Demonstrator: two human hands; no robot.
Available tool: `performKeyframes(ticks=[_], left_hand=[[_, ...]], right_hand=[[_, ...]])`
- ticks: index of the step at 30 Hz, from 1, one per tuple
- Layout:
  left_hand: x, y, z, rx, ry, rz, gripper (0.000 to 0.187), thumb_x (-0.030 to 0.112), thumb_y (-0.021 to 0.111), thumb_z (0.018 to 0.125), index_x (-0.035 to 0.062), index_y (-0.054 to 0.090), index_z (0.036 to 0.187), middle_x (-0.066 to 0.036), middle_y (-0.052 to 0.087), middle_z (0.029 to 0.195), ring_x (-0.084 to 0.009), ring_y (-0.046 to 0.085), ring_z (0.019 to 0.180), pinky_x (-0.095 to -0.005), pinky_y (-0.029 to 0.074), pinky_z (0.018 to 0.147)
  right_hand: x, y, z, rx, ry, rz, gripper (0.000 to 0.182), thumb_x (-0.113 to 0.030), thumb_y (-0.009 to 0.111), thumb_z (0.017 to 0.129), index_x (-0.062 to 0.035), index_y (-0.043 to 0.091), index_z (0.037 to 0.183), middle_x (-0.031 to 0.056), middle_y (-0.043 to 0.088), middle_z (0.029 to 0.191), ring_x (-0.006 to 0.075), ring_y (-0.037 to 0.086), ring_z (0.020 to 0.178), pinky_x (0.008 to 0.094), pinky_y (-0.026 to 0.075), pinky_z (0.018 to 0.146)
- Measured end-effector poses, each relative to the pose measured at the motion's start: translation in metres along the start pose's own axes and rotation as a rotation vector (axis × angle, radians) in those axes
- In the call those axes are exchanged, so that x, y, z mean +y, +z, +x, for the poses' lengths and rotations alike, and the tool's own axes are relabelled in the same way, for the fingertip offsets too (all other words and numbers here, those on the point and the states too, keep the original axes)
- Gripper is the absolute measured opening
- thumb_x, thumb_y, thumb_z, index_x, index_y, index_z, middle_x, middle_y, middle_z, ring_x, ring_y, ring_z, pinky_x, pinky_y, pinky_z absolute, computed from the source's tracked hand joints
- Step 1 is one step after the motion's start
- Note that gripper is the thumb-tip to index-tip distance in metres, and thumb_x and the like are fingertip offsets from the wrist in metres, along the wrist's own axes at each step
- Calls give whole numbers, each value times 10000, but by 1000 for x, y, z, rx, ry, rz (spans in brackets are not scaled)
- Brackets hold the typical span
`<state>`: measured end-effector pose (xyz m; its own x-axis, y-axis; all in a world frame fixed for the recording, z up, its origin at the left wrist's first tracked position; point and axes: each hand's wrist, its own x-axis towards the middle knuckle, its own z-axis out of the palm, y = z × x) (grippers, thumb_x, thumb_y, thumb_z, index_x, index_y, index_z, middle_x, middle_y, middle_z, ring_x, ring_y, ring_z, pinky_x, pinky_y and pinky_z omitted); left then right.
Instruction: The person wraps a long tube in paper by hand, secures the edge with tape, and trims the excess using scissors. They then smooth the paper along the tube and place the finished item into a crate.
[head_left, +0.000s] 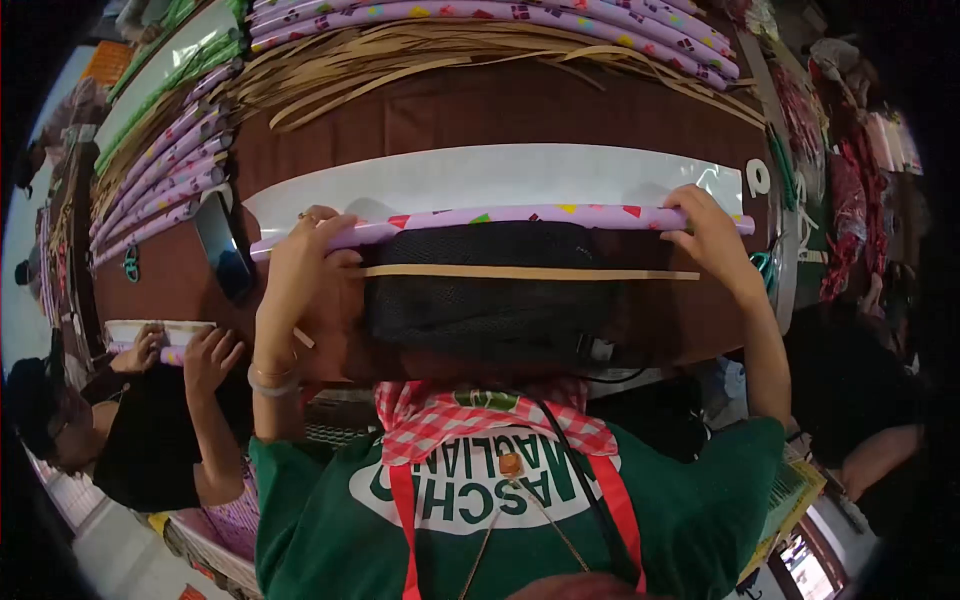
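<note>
Across the brown counter [480, 120] stretches the white sheet [480, 175]; nearer the body sits the black bag [480, 320], contents hidden. Lower left, a basket [195, 547] holds purple patterned material [232, 515]! Along the sheet's near edge, left fingers [333, 222] and right fingers [683, 200] grip the purple roll [520, 215] near opposite ends.

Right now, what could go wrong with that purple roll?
The left hand and right hand hold the purple roll near its ends, so an uneven push might skew it. The loose tan strip nearby could catch underneath. The phone off to the left might get bumped.
</note>
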<state>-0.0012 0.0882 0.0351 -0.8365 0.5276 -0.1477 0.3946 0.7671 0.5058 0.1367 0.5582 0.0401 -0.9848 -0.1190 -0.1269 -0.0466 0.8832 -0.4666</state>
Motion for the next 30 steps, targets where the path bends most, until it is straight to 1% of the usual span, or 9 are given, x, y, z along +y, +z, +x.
performKeyframes(ticks=[1,3,5,9,13,17,20,28,30], left_hand=[[0,1,-2,25,-4,-67,319,101,695,701,101,640,1015,-87,597,978,-313,604,858,-375,477,727],[1,5,-6,63,93,182,350,119,680,719,122,622,1064,-75,619,935,-318,614,826,-388,482,704],[5,5,-8,52,-47,143,374,81,658,739,93,580,1104,-86,623,1011,-305,603,901,-361,484,733],[3,13,-16,68,-32,246,276,176,637,798,111,572,1058,-81,625,1034,-321,616,823,-392,488,654],[2,20,-20,196,33,226,285,159,628,804,125,577,1082,-68,527,1157,-318,611,762,-396,489,613],[-5,22,-22,203,56,275,352,97,620,777,146,568,1121,-48,540,1086,-292,610,757,-373,493,590],[-10,24,-20,221,37,271,401,142,650,746,151,531,1129,-53,572,1030,-257,623,773,-360,489,562],[-11,17,-21,182,26,187,319,122,623,777,135,572,1091,-29,571,1143,-276,622,786,-363,490,607],[-13,20,-20,301,87,245,298,102,620,765,122,540,1052,-51,572,1083,-259,633,747,-365,485,553]], right_hand=[[0,0,0,-7,-20,5,381,-83,721,689,-50,518,1010,102,518,996,294,518,944,363,435,803],[-3,0,0,-8,8,36,370,-66,710,698,-31,513,1009,110,502,1026,303,518,953,372,432,817],[-5,-2,-1,-31,7,67,330,-17,667,728,-2,509,1018,119,476,1049,310,506,973,350,425,843],[2,2,-9,-21,-5,64,332,-36,643,754,9,521,1059,132,442,1073,299,469,1016,332,391,889],[-5,3,-13,-21,11,-49,329,-51,610,782,-21,524,1098,140,458,1071,326,460,1033,353,381,900],[-4,9,-14,11,33,-23,385,-37,605,778,-38,470,1138,158,458,1131,360,452,1078,385,370,922],[3,15,-17,55,41,-75,385,-9,624,759,-24,471,1112,173,458,1135,368,457,1082,378,371,927],[9,24,-21,113,29,-191,356,-18,552,831,-20,467,1177,179,464,1186,372,454,1118,382,374,951],[2,22,-20,102,50,-167,350,-20,550,833,-18,469,1173,181,458,1199,374,451,1121,383,372,953]])
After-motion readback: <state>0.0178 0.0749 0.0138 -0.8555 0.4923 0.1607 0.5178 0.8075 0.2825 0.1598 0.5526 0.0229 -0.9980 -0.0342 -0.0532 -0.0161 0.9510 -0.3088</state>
